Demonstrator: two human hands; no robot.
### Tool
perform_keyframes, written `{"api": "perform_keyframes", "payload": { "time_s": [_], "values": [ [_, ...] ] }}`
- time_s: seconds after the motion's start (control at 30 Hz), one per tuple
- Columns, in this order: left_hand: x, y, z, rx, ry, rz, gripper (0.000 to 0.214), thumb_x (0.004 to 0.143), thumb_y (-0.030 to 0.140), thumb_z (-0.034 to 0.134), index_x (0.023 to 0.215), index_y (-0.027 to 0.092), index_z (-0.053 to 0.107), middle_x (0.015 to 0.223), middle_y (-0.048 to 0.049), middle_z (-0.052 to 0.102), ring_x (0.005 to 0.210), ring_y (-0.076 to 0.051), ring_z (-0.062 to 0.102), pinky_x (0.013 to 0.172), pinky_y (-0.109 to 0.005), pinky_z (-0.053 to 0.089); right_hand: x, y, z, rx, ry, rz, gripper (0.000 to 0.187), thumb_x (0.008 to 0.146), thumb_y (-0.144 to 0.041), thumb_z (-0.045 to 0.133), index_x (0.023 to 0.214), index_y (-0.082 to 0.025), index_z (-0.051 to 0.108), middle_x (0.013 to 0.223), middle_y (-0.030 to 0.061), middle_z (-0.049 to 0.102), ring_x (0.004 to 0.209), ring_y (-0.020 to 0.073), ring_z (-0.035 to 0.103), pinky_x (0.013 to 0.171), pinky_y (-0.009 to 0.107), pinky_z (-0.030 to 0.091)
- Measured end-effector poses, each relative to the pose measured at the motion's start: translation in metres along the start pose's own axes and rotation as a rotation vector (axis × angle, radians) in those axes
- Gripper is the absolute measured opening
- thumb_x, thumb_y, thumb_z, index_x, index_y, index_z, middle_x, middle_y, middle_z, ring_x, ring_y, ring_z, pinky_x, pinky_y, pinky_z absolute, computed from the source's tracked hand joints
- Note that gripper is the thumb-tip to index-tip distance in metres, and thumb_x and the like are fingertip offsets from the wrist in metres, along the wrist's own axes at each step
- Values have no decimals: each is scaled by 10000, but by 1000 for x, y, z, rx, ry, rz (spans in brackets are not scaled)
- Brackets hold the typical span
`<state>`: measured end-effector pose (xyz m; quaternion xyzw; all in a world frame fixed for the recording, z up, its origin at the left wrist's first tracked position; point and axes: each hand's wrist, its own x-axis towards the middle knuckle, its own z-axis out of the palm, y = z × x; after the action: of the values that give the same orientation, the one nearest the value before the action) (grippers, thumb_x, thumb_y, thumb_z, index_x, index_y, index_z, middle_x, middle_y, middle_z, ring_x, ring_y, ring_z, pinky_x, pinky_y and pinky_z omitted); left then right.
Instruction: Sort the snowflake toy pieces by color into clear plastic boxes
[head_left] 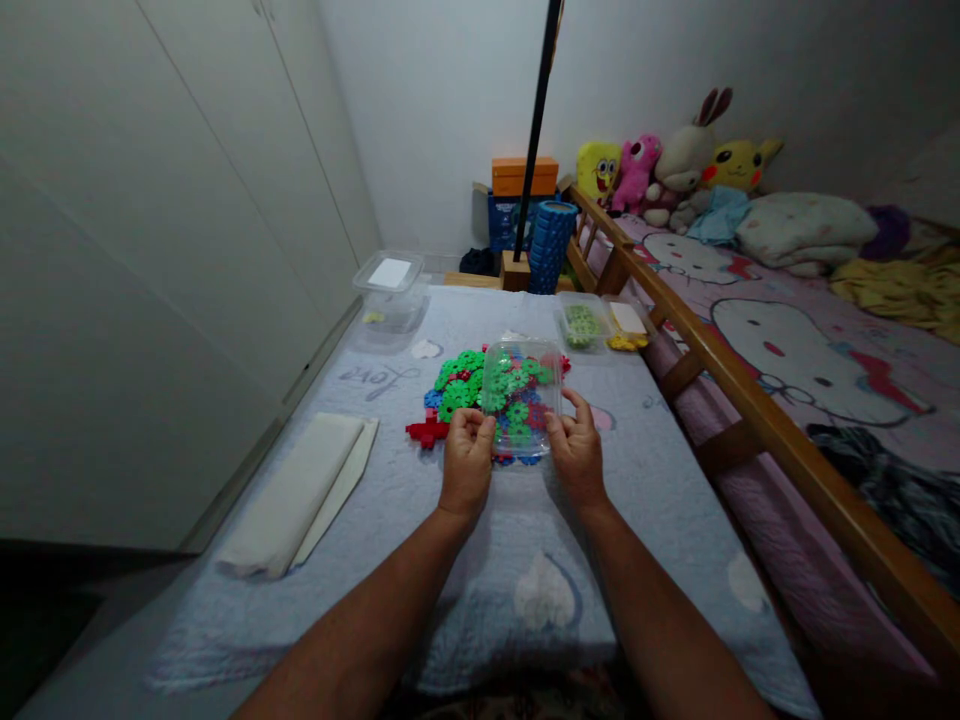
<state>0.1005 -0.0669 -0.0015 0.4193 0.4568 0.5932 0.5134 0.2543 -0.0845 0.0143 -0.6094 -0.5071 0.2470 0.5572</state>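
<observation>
Both of my hands grip a clear plastic lid [523, 350], rectangular with rounded corners, held tilted over a pile of toy pieces. My left hand [469, 455] pinches its near left corner between thumb and fingers. At the right edge, my right hand [577, 450] has its thumb on the face and fingers behind. Under and behind the lid lie green flower-shaped plastic pieces [459, 398], with several red and blue ones among them. Red pieces [427, 432] stick out at the pile's left side. Part of the pile shows blurred through the plastic.
A folded cream cloth [300, 495] lies at the left. At the back stand a clear lidded box [390, 300], a box with light green pieces [581, 322] and one with yellow pieces [627, 330]. A wooden bed rail [705, 360] borders the table's right side.
</observation>
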Motion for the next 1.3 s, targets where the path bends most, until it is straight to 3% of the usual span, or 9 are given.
{"api": "perform_keyframes", "payload": {
  "time_s": [0.6,0.8,1.0,1.17,1.3],
  "values": [
    [-1,9,3,-5,15,2,301,823,411,763,885,220,539,736,48,554,614,-106,526,605,-223,439,2,-1,0,73,5,37,490,913,-453,598,1308,-173,526,554,-120,433,506,117,409,526,237,293],
    [-5,15,6,-105,0,-84,374,788,479,791,880,218,540,696,68,547,547,-91,508,528,-207,414,1,-7,-2,80,44,19,469,915,-447,605,1292,-177,535,535,-127,401,481,113,371,512,237,277],
    [-19,16,10,-157,-70,-201,458,687,451,890,806,211,519,682,60,584,619,-113,622,626,-228,492,3,-5,-6,47,93,-6,456,928,-459,625,1291,-193,551,534,-128,342,480,121,369,527,251,304],
    [-15,25,8,-213,-11,-249,480,671,473,887,808,212,508,672,37,641,621,-149,671,623,-259,532,-1,3,-2,238,-15,24,599,942,-548,614,1404,-213,431,599,-114,447,484,115,397,501,234,306],
    [9,47,-10,-217,100,-196,470,669,435,877,854,214,505,688,37,668,604,-137,671,614,-247,539,-3,9,0,276,-83,-9,572,982,-524,537,1447,-219,402,641,-99,474,511,118,410,495,227,323]
  ]
}}
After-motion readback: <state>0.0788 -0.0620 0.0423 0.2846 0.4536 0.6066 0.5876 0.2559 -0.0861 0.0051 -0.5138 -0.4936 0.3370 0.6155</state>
